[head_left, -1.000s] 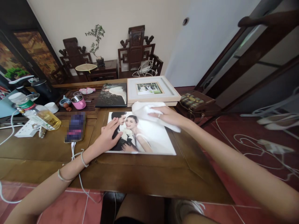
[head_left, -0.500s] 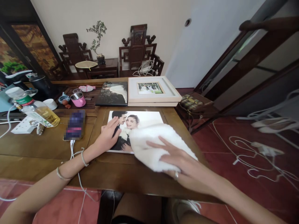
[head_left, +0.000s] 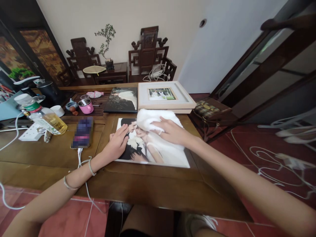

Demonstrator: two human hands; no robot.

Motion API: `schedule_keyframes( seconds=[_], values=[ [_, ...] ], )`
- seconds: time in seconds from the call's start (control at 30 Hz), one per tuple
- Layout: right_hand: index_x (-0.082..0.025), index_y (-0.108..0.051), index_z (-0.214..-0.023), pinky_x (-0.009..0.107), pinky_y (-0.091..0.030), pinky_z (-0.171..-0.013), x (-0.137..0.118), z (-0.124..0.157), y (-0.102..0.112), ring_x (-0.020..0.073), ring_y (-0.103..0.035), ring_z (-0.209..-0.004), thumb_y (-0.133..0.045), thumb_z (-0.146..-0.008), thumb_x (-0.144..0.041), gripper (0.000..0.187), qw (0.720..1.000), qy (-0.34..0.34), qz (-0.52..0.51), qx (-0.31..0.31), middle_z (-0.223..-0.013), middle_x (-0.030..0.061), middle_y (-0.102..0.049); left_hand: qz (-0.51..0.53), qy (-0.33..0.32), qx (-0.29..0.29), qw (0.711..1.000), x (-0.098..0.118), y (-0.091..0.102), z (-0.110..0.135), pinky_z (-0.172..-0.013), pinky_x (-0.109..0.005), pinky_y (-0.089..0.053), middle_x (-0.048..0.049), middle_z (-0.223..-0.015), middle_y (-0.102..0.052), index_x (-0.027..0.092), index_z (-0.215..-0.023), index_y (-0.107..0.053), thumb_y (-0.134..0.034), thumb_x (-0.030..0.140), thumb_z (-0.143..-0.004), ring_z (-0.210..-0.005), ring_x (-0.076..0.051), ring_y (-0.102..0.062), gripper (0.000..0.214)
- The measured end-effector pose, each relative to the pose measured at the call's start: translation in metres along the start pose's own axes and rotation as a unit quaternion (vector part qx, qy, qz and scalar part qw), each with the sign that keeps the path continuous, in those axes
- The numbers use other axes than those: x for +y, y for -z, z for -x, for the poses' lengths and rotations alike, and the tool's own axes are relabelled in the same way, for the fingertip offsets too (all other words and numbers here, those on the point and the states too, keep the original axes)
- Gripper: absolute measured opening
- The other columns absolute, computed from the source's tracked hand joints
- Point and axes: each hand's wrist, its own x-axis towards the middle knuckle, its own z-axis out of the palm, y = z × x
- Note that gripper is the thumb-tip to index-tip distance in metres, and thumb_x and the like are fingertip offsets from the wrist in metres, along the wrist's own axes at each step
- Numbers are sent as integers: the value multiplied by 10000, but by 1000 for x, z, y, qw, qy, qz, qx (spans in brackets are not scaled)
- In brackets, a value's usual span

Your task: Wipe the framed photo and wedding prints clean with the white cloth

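L fingers (head_left: 121,132) on photo (head_left: 151,149), long axis L-R, pic top facing away.

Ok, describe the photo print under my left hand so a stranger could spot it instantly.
On the wooden table, look nearer than the pale framed picture and the dark photo panel. The photo print lies flat there, your left hand on its left side and a white cloth under your right hand. Unlike those two pictures, it shows a couple close up against white.

soft indoor light, dim right side, wide-angle stretching toward edges, slight blur, phone screen (head_left: 82,132) pixelated
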Motion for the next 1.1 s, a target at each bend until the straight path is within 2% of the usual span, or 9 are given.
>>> schedule_keyframes(
  seconds=[0.1, 0.17, 0.3, 0.43, 0.53, 0.8, 0.93, 1.03, 1.1],
  values=[
    [-200, -641, -1015, 578, -319, -1030, 4, -7, -2, 301, -622, -1020, -396, -844, -134, 306, 1000, -2, 8, 9, -1011, 70, -713, -3, 4, 6, 1000, 0, 0, 0, -1064, -478, -338, -132, -1482, -380, 161, -1388, -395, -314, 217, -952, -1395, -239, -310, 447],
    [-188, -642, -1027, 595, -322, -1023, -4, 1, -5, 327, -570, -1130, -400, -846, -138, 306, 1000, 10, 6, 12, -1085, 98, -698, -3, 5, 10, 1000, 1, -1, 0, -1065, -475, -338, -134, -1478, -386, 160, -1383, -402, -316, 216, -952, -1392, -241, -316, 443],
    [-198, -650, -993, 610, -241, -1089, -40, 43, -12, 309, -354, -1350, -426, -809, -110, 302, 998, 58, -1, -7, -1228, 114, -640, -4, 7, 11, 1000, 4, -1, 1, -1061, -473, -343, -129, -1478, -387, 174, -1369, -418, -321, 211, -949, -1389, -240, -324, 433],
    [-188, -656, -889, 567, -235, -1117, -76, 83, -11, 295, -345, -1355, -487, -726, -88, 255, 994, 92, -17, -56, -1362, 160, -528, -10, 13, 13, 1000, 6, -1, 1, -1056, -466, -345, -133, -1485, -375, 155, -1363, -424, -316, 203, -948, -1393, -235, -315, 432],
    [-196, -659, -915, 540, -209, -1136, -86, 90, -8, 281, -350, -1353, -511, -686, -76, 298, 989, 111, -41, -86, -1392, 139, -502, -14, 15, 14, 1000, 6, -2, 1, -1055, -459, -343, -122, -1488, -372, 159, -1368, -420, -306, 206, -953, -1396, -227, -309, 433],
    [-204, -647, -1020, 546, -278, -1097, -34, 30, -3, 286, -507, -1228, -424, -850, -151, 285, 996, 85, 2, -35, -1253, 92, -624, -7, 15, 10, 1000, 4, -1, -1, -1065, -465, -344, -130, -1473, -396, 146, -1348, -453, -313, 215, -955, -1384, -230, -333, 423],
    [-190, -630, -1067, 545, -421, -942, -7, -8, -3, 319, -605, -1023, -393, -882, -188, 301, 998, 45, 33, -19, -1144, 83, -675, 4, 11, 20, 1000, 2, -2, -2, -1074, -463, -342, -119, -1463, -414, 161, -1331, -477, -325, 215, -952, -1381, -225, -339, 412],
    [-180, -630, -1046, 516, -430, -913, 1, -25, -4, 294, -646, -883, -394, -857, -137, 306, 999, 23, 43, -16, -1014, 82, -714, 10, 13, 23, 1000, 1, -2, -2, -1058, -478, -360, -122, -1457, -422, 159, -1322, -488, -331, 209, -950, -1376, -234, -346, 407],
    [-190, -632, -1033, 513, -402, -952, -3, -26, -6, 289, -642, -938, -398, -841, -110, 314, 999, 32, 42, -13, -1036, 73, -712, 13, 10, 26, 1000, 1, -3, -2, -1063, -483, -356, -131, -1454, -424, 148, -1320, -489, -333, 206, -948, -1375, -237, -348, 407]
  ],
)
